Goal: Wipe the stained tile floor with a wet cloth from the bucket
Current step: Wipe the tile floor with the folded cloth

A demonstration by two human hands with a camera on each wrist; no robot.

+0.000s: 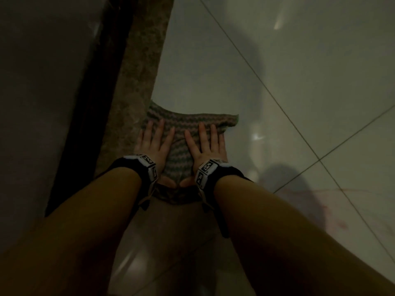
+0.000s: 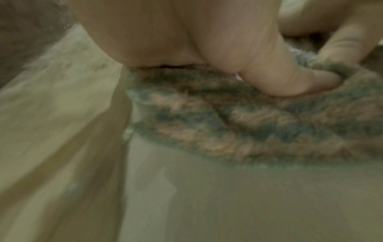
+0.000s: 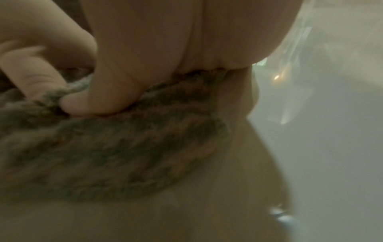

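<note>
A green and pink striped cloth (image 1: 181, 124) lies spread on the pale tile floor (image 1: 277, 71), its left edge against a speckled stone strip. My left hand (image 1: 155, 139) presses flat on the cloth's left part, fingers straight and spread. My right hand (image 1: 206, 142) presses flat on its right part the same way. In the left wrist view my thumb (image 2: 286, 78) pushes into the fuzzy cloth (image 2: 238, 124). The right wrist view shows my right thumb (image 3: 99, 101) pressing into the cloth (image 3: 116, 147) too. Faint reddish stains (image 1: 339, 223) mark the tile at the right, beside my right forearm.
A speckled stone strip (image 1: 136, 67) and a dark gap (image 1: 96, 92) run along the left, with a grey wall (image 1: 38, 82) beyond. Grout lines (image 1: 284, 110) cross the glossy tiles to the right. No bucket is in view.
</note>
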